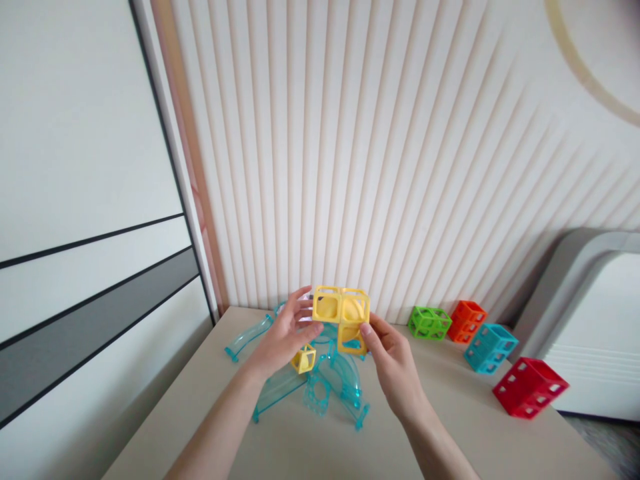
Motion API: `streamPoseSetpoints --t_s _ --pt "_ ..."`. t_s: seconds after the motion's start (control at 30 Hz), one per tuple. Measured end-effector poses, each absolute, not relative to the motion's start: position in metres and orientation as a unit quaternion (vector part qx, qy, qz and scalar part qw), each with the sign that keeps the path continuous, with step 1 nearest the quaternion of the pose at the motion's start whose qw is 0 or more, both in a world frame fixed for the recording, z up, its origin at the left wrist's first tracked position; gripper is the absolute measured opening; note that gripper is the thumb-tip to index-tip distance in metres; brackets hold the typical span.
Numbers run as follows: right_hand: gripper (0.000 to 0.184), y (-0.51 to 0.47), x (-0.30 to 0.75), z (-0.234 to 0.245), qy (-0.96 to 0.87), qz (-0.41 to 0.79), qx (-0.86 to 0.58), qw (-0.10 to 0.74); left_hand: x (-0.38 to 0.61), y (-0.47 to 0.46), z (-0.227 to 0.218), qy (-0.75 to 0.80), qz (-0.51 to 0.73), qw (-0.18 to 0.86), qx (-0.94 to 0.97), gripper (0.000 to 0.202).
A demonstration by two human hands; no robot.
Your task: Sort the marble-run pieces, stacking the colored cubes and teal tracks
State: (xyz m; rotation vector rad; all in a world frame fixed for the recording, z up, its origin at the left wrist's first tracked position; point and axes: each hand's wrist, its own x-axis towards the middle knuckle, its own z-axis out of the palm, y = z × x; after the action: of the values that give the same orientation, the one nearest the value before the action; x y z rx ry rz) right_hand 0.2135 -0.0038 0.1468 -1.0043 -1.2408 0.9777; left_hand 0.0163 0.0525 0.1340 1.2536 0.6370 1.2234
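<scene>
Raised above the table is a yellow L-shaped piece of joined open cube frames [327, 308], with rounded panels inside. My right hand [395, 357] grips it at the lower right, thumb on the near face. My left hand [283, 337] is at its left end, fingers spread and thumb apart; whether the fingertips touch the piece I cannot tell. A single yellow cube [303, 360] lies below my left hand among clear teal track pieces [343, 380]. Part of this pile is hidden behind my hands and the yellow piece.
Along the table's right side stand block groups in green [429, 323], orange [467, 321], blue [490, 348] and red [531, 388]. A curved teal piece [249, 338] lies at the back left. Behind the table [300, 453] rises a ribbed wall [320, 167]; a white cabinet [90, 167] borders the left.
</scene>
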Motion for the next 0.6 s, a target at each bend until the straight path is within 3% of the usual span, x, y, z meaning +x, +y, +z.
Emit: streamPoseSetpoints --t_s 0.13,0.3,0.43,0.6 --pt "0.054 -0.004 0.217 0.154 -0.513 0.42 -0.442 0.605 0.0 0.075 0.109 0.426 0.47 0.406 0.658 0.043" --pt "0.053 -0.004 0.217 0.155 -0.509 0.439 -0.439 0.596 0.006 0.085 0.075 0.571 0.166 0.216 0.774 0.041" --pt "0.052 -0.005 0.215 0.155 -0.508 0.46 -0.424 0.591 0.015 0.079 0.069 0.597 0.021 0.16 0.786 0.042" --pt "0.054 -0.006 0.215 0.155 -0.511 0.465 -0.425 0.585 0.016 0.08 0.064 0.609 0.002 0.15 0.779 0.039"
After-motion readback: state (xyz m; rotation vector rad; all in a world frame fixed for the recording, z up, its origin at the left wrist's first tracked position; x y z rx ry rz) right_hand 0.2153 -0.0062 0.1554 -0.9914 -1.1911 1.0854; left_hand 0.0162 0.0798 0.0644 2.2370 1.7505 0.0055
